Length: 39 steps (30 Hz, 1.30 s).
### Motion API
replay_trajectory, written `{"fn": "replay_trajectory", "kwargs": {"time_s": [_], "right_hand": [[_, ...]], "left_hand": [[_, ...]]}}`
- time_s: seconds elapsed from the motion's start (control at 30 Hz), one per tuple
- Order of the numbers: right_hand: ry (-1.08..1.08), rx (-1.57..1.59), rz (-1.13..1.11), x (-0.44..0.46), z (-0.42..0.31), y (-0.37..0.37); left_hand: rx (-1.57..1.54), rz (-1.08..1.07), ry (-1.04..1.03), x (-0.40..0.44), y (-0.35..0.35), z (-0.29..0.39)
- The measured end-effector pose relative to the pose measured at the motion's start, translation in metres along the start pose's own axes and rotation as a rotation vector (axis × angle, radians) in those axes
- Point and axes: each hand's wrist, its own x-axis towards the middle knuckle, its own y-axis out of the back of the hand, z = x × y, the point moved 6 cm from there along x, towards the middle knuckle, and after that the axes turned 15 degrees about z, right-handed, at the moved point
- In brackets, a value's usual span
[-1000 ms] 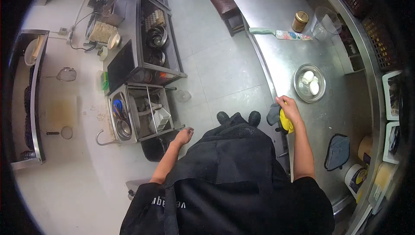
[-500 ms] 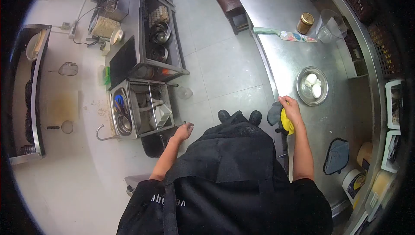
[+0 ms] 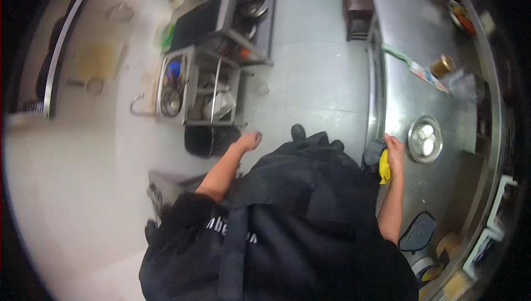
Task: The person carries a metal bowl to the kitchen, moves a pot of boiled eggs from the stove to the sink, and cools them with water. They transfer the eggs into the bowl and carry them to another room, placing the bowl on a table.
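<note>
White eggs (image 3: pixel 427 146) already sit in the bowl (image 3: pixel 414 149), the knife (image 3: pixel 427 74) untouched; by the tabletop's (image 3: pixel 412 190) edge, the right hand (image 3: pixel 394 156) meets yellow cloth (image 3: pixel 384 168), the left hand (image 3: pixel 252 140) curls, either grip unclear.

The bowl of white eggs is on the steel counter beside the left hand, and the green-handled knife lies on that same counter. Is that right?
One thing is wrong: the head view shows the bowl of white eggs beside the right hand, not the left. As you say, it and the green-handled knife are on the steel counter.
</note>
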Motion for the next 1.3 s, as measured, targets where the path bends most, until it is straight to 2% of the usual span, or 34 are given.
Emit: {"fn": "replay_trajectory", "kwargs": {"time_s": [0.03, 0.1, 0.13, 0.17, 0.23, 0.47, 0.53, 0.7, 0.8, 0.9, 1.03, 1.1, 1.17, 1.2, 1.23, 1.27, 1.3], "right_hand": [[0.025, 0.011, 0.010, 0.002, 0.005, -0.002], [-0.079, -0.063, -0.076, 0.004, 0.012, -0.001], [-0.096, -0.064, -0.040, 0.003, 0.013, -0.001], [-0.048, -0.074, -0.028, -0.004, -0.017, 0.002], [-0.138, -0.043, -0.045, -0.003, -0.009, -0.002], [-0.039, -0.176, -0.159, -0.007, -0.050, -0.014], [-0.208, -0.115, -0.197, -0.007, -0.052, -0.022], [-0.104, -0.099, -0.372, 0.020, -0.064, -0.065], [0.098, -0.223, -0.451, 0.033, -0.084, -0.087], [0.179, -0.360, -0.500, 0.033, -0.103, -0.108], [0.142, -0.319, -0.609, 0.028, -0.108, -0.140], [0.110, -0.405, -0.635, 0.024, -0.103, -0.157], [0.130, -0.369, -0.647, 0.018, -0.098, -0.179], [0.127, -0.438, -0.693, 0.012, -0.103, -0.190], [0.228, -0.486, -0.692, 0.001, -0.117, -0.207], [0.239, -0.522, -0.718, -0.009, -0.130, -0.223], [0.250, -0.558, -0.743, -0.024, -0.149, -0.243]], "left_hand": [[-0.002, 0.036, -0.017, 0.003, -0.006, -0.007], [-0.031, 0.046, 0.053, -0.001, 0.000, -0.001], [-0.055, 0.063, 0.067, -0.004, 0.003, 0.003], [-0.081, 0.084, 0.075, -0.006, 0.002, 0.004], [-0.107, 0.102, 0.117, -0.012, -0.007, 0.000], [-0.186, 0.125, 0.165, -0.045, -0.041, -0.021], [-0.200, 0.148, 0.219, -0.059, -0.048, -0.030], [-0.252, 0.159, 0.363, -0.096, -0.073, -0.055], [-0.293, 0.152, 0.447, -0.114, -0.097, -0.067], [-0.352, 0.149, 0.538, -0.133, -0.112, -0.080], [-0.443, 0.164, 0.600, -0.145, -0.120, -0.100], [-0.488, 0.183, 0.641, -0.146, -0.123, -0.117], [-0.526, 0.232, 0.797, -0.147, -0.140, -0.147], [-0.546, 0.240, 0.797, -0.143, -0.146, -0.160], [-0.754, 0.233, 1.032, -0.147, -0.159, -0.179], [-0.965, 0.215, 1.263, -0.151, -0.173, -0.197], [-0.987, 0.220, 1.259, -0.147, -0.183, -0.214]]}}
